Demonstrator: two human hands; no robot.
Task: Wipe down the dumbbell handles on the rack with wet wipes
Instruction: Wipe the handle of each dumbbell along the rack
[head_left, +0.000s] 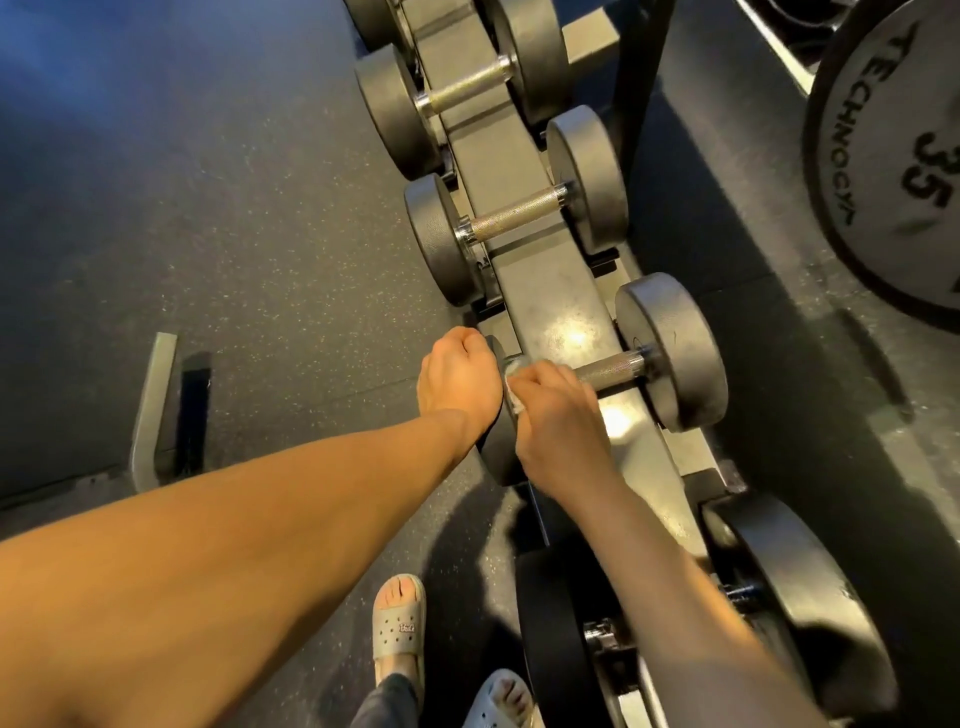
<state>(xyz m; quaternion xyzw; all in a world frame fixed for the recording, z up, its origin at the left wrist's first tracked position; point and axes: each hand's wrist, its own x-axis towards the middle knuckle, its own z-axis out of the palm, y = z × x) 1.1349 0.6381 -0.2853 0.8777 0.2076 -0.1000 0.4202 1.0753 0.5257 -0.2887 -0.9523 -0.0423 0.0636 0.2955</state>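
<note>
A dark dumbbell lies across the rack (556, 301) in the middle of the view, its knurled metal handle (610, 371) bare on the right half. My right hand (553, 410) grips a white wet wipe (515, 370) wrapped round the handle's left end. My left hand (460, 384) curls over the near weight head (497, 441) of that dumbbell and holds it. The far head (672, 353) sits free on the right. Two more dumbbells with bare handles (519, 213) (467, 85) rest higher along the rack.
A bigger dumbbell (795, 597) sits on the rack below my right forearm. A large plate marked 35 (893, 145) hangs at the upper right. Speckled rubber floor (234, 234) spreads to the left, with a grey metal bracket (156, 410) on it. My sandalled feet (400, 629) stand below.
</note>
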